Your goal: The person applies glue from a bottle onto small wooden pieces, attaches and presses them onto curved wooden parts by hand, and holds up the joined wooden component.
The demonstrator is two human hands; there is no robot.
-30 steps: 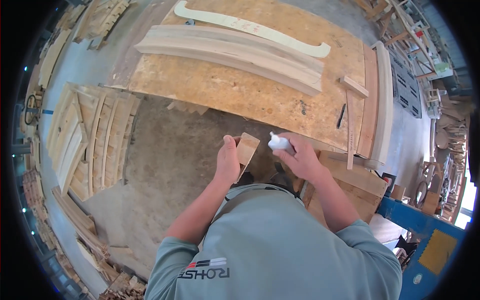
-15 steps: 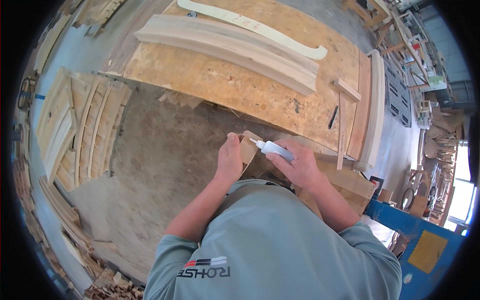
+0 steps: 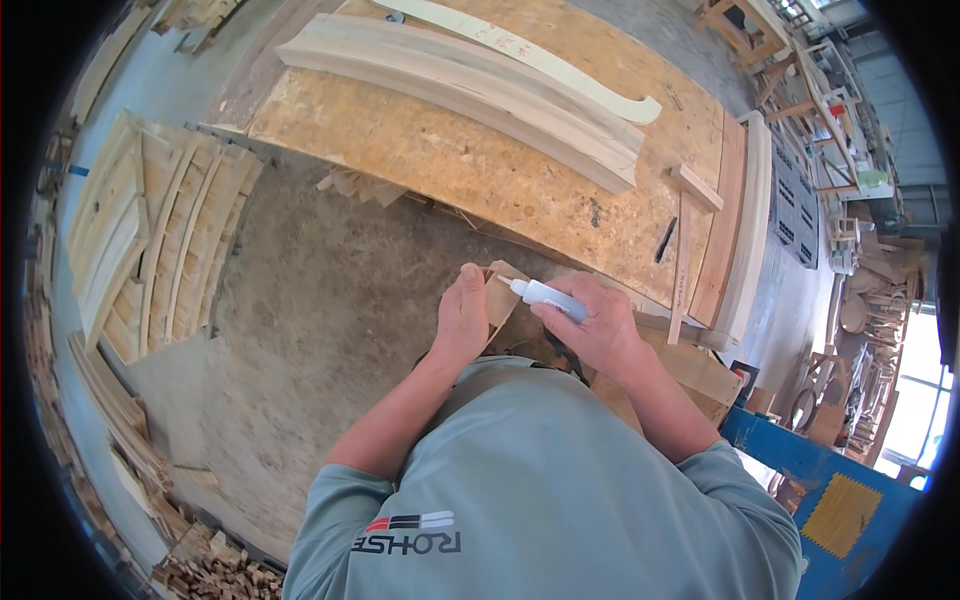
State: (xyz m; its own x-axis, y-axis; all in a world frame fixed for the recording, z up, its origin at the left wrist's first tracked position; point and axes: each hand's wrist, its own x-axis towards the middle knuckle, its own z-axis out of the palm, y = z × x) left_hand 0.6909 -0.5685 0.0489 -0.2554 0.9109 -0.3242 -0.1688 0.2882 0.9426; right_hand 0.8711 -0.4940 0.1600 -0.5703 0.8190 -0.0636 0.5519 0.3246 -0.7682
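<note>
My left hand (image 3: 463, 315) grips a short wooden piece (image 3: 503, 303) in front of my waist, thumb up along its left side. In my right hand (image 3: 598, 318) is a small white squeeze bottle (image 3: 550, 297) with a narrow nozzle, lying nearly level. The nozzle tip points left at the upper end of the wooden piece; whether it touches the wood, I cannot tell. My right fingers wrap over the bottle and hide its back end. The lower part of the wooden piece is partly behind my left hand.
Ahead stands a wooden workbench (image 3: 400, 165) bearing a long shaped beam (image 3: 460, 100), a pale curved template (image 3: 530, 58), a black pen (image 3: 666, 240) and a T-shaped wooden tool (image 3: 684, 250). Curved wooden parts (image 3: 180, 240) are stacked at left. A blue machine (image 3: 790, 450) stands close on my right.
My view has shifted slightly, so the bench and the stacks sit a little differently. Both hands keep their grips, and the bottle nozzle stays at the wooden piece's upper end.
</note>
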